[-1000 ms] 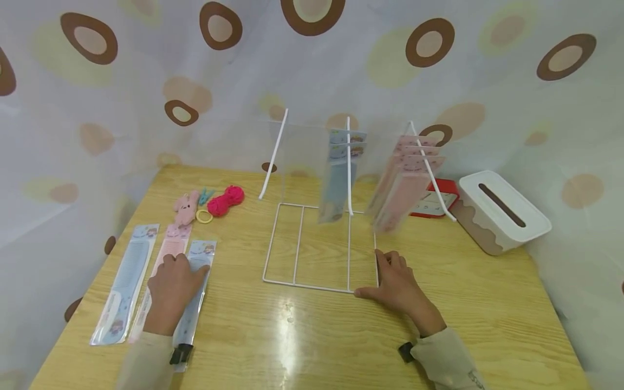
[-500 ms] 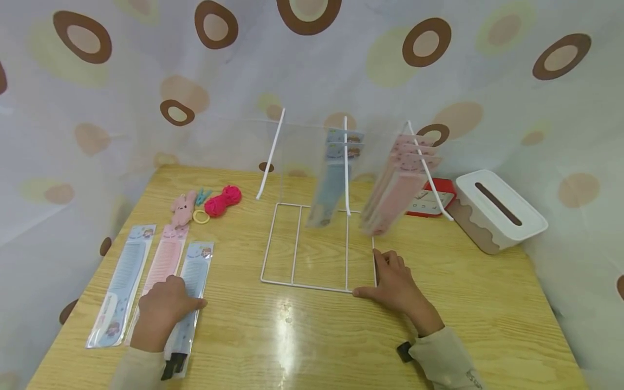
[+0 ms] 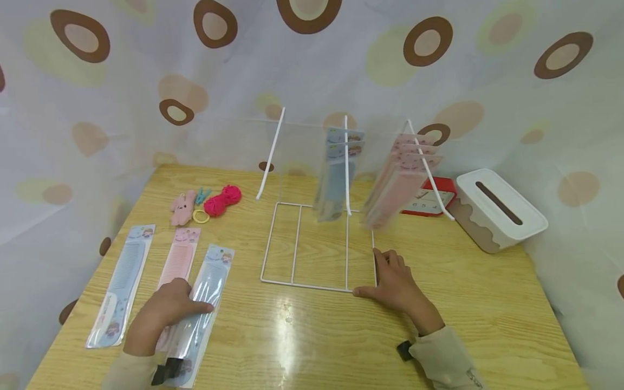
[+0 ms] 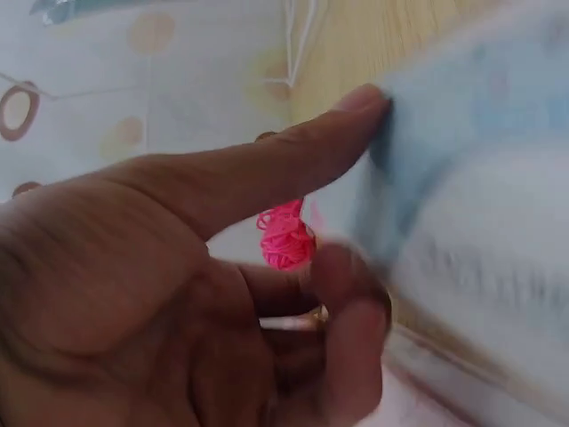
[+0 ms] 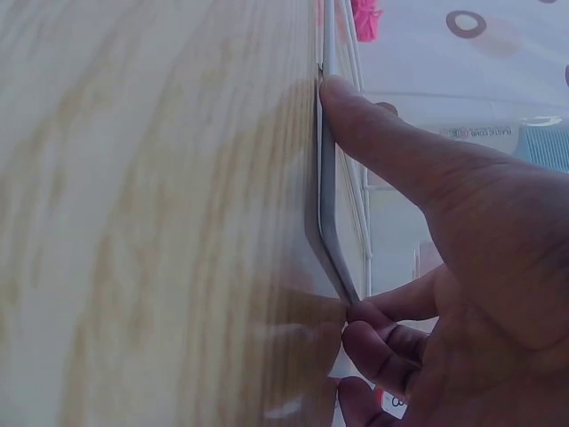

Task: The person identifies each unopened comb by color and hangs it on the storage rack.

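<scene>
The left hand (image 3: 158, 314) pinches a packaged blue comb (image 3: 202, 303) between thumb and forefinger, the pack lying slanted on the worktop (image 3: 487, 303) with its far end pointing away from the person. The right hand (image 3: 397, 281) rests on the near right corner of the white wire rack (image 3: 319, 249), thumb laid along the front bar and fingers curled against the side bar.

The comb sits under and just ahead of the left hand, well apart from the right hand and left of the rack. Beside it lie a pink comb (image 3: 175, 260) and another blue comb (image 3: 119, 284).

Against half a second ago, the held pack has slid forward and to the right, its top now clear of the pink comb, and the left hand has drawn a little nearer the person. The right hand has stayed on the rack corner. The hanging packs (image 3: 400, 181) on the rack are blurred.
</scene>
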The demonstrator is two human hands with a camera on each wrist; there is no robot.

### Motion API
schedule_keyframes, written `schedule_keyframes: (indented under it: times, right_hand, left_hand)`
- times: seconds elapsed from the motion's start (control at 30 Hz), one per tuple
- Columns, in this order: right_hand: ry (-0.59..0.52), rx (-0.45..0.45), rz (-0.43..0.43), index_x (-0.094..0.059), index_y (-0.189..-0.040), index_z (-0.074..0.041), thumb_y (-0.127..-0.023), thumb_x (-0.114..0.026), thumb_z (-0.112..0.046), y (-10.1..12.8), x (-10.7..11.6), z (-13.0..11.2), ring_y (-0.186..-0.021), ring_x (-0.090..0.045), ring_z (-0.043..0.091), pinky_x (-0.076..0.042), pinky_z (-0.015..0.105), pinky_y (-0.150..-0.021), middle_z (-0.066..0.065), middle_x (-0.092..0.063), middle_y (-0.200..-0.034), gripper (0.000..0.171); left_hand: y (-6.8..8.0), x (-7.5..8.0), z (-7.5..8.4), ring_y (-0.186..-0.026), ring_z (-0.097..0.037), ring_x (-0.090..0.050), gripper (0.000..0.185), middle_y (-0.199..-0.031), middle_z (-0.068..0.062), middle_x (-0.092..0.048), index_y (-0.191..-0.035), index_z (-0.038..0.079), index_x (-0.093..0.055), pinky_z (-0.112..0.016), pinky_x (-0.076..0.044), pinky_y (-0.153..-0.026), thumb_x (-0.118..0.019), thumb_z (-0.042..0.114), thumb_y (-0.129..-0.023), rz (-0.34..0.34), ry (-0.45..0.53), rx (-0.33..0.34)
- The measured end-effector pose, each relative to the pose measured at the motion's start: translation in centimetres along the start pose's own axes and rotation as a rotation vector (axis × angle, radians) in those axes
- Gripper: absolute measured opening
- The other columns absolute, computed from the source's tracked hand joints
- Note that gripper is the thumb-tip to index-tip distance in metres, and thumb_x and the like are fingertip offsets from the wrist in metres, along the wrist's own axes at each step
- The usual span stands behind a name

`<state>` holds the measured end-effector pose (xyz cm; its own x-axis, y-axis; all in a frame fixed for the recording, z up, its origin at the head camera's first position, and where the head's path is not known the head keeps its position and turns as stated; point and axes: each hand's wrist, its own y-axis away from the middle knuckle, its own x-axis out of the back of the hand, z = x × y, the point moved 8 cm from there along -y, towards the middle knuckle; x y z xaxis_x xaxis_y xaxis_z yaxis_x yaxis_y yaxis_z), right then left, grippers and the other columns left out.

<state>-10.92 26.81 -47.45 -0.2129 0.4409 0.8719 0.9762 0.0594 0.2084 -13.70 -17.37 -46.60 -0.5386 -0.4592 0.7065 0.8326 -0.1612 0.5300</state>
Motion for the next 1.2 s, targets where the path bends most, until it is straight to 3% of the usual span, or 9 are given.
schedule_keyframes:
  times: [0.1, 0.17, 0.27, 0.43, 0.57, 0.77, 0.97, 1.2]
  right_hand:
    - [-0.003, 0.0, 0.004, -0.031, -0.151, 0.006, -0.075, -0.081, -0.058, 0.0, -0.1, 0.1, -0.117, -0.041, 0.042, -0.034, 0.063, -0.099, 0.027, -0.041, -0.132, 0.112]
    - [-0.007, 0.0, 0.004, -0.031, -0.151, 0.006, -0.075, -0.081, -0.058, 0.0, -0.1, 0.1, -0.117, -0.041, 0.042, -0.034, 0.063, -0.099, 0.027, -0.041, -0.132, 0.112]
    - [-0.012, -0.002, 0.004, -0.031, -0.151, 0.006, -0.074, -0.082, -0.058, -0.1, -0.1, 0.1, -0.116, -0.041, 0.042, -0.034, 0.062, -0.099, 0.027, -0.041, -0.131, 0.112]
    - [-0.014, -0.008, 0.001, -0.031, -0.152, 0.005, -0.074, -0.082, -0.057, -0.1, -0.2, 0.3, -0.116, -0.041, 0.042, -0.034, 0.062, -0.098, 0.026, -0.041, -0.132, 0.112]
    - [-0.014, -0.008, -0.001, -0.03, -0.152, 0.005, -0.074, -0.082, -0.059, -0.2, -0.2, 0.4, -0.118, -0.04, 0.044, -0.034, 0.063, -0.098, 0.027, -0.039, -0.134, 0.113]
    - [-0.03, -0.014, -0.002, -0.03, -0.152, 0.005, -0.073, -0.082, -0.06, -0.2, -0.3, 0.5, -0.12, -0.039, 0.045, -0.034, 0.064, -0.098, 0.028, -0.038, -0.136, 0.114]
    - [-0.036, -0.009, 0.001, -0.03, -0.152, 0.004, -0.074, -0.081, -0.06, -0.2, -0.3, 0.5, -0.121, -0.039, 0.045, -0.034, 0.065, -0.098, 0.028, -0.038, -0.137, 0.114]
    - [-0.044, -0.01, 0.002, -0.03, -0.152, 0.004, -0.074, -0.082, -0.059, -0.2, -0.2, 0.5, -0.118, -0.04, 0.043, -0.035, 0.062, -0.096, 0.027, -0.039, -0.134, 0.113]
  left_hand:
    - [-0.2, -0.4, 1.1, -0.062, -0.018, -0.051, 0.034, -0.067, -0.003, -0.054, -0.078, 0.001, -0.065, -0.032, -0.044, -0.056, -0.082, 0.03, -0.082, -0.013, 0.069, -0.123]
    - [-0.3, -0.4, 1.9, -0.061, -0.016, -0.05, 0.028, -0.067, 0.0, -0.054, -0.079, 0.004, -0.065, -0.031, -0.043, -0.056, -0.079, 0.028, -0.086, -0.023, 0.119, -0.188]
    - [-0.1, 0.0, 3.2, -0.055, -0.014, -0.047, 0.029, -0.06, 0.001, -0.052, -0.078, 0.005, -0.057, -0.027, -0.04, -0.053, -0.073, 0.025, -0.091, -0.041, 0.206, -0.297]
    - [1.2, 1.2, 5.7, -0.054, -0.022, -0.059, 0.034, -0.056, 0.001, -0.05, -0.077, 0.004, -0.048, -0.023, -0.039, -0.05, -0.069, 0.023, -0.096, -0.103, 0.387, -0.472]
    - [2.5, 2.6, 7.5, -0.06, -0.024, -0.064, 0.03, -0.058, 0.002, -0.053, -0.077, 0.004, -0.051, -0.025, -0.036, -0.046, -0.07, 0.019, -0.095, -0.039, 0.462, -0.582]
    - [5.0, 4.5, 9.7, -0.058, -0.018, -0.063, 0.018, -0.062, 0.001, -0.062, -0.082, 0.007, -0.057, -0.029, -0.032, -0.043, -0.07, 0.011, -0.093, 0.099, 0.503, -0.677]
    - [7.2, 5.6, 12.2, -0.057, -0.014, -0.063, 0.014, -0.061, 0.006, -0.062, -0.085, 0.012, -0.062, -0.028, -0.037, -0.046, -0.072, 0.004, -0.09, 0.209, 0.47, -0.794]
    - [6.8, 5.6, 13.6, -0.054, -0.016, -0.061, 0.008, -0.061, 0.006, -0.061, -0.09, 0.012, -0.066, -0.026, -0.043, -0.049, -0.073, 0.008, -0.091, 0.223, 0.451, -0.778]
